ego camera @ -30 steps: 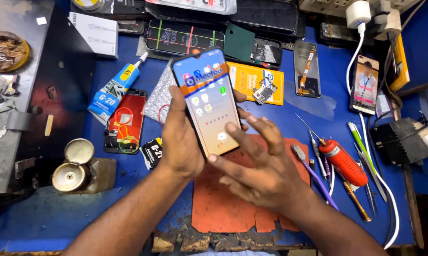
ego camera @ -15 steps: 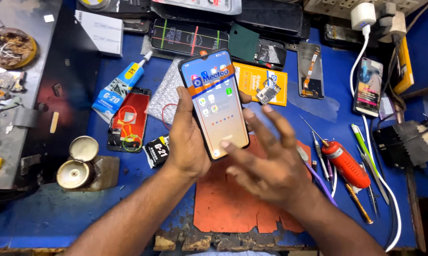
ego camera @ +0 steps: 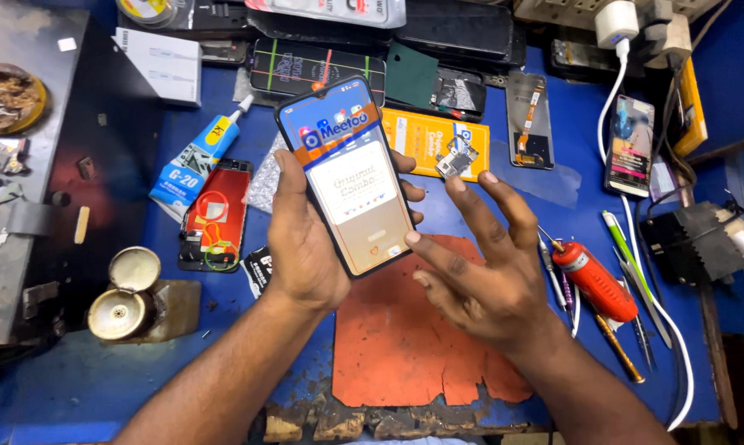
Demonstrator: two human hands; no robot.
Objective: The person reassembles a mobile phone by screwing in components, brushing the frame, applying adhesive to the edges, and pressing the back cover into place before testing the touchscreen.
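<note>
Two hands are up over the blue tabletop (ego camera: 84, 387). My left hand (ego camera: 306, 247) wraps the phone (ego camera: 347, 175) from behind, thumb along its left edge and fingers (ego camera: 413, 191) curled round the right edge, so it is gripped firmly. The phone is raised above the tabletop, tilted with its top leaning left, and its screen is lit and facing me. My right hand (ego camera: 487, 284) is just beside the phone's lower right corner, fingers spread wide and holding nothing; one fingertip (ego camera: 411, 237) sits at the phone's right edge, though I cannot tell whether it touches.

Below both hands lies a worn orange mat (ego camera: 405, 354). To the left of the phone are a glue tube (ego camera: 195, 152), lying slanted, and a red phone part (ego camera: 215, 216) face up. Further left, near the tabletop's edge, stands a small round metal tin (ego camera: 125, 292) with its lid open. To the right of my right hand lie a red-handled tool (ego camera: 594, 280), tweezers (ego camera: 636, 288) and a white cable (ego camera: 636, 247) running up to a charger (ego camera: 617, 23). A yellow package (ego camera: 425, 136) lies behind the phone.
</note>
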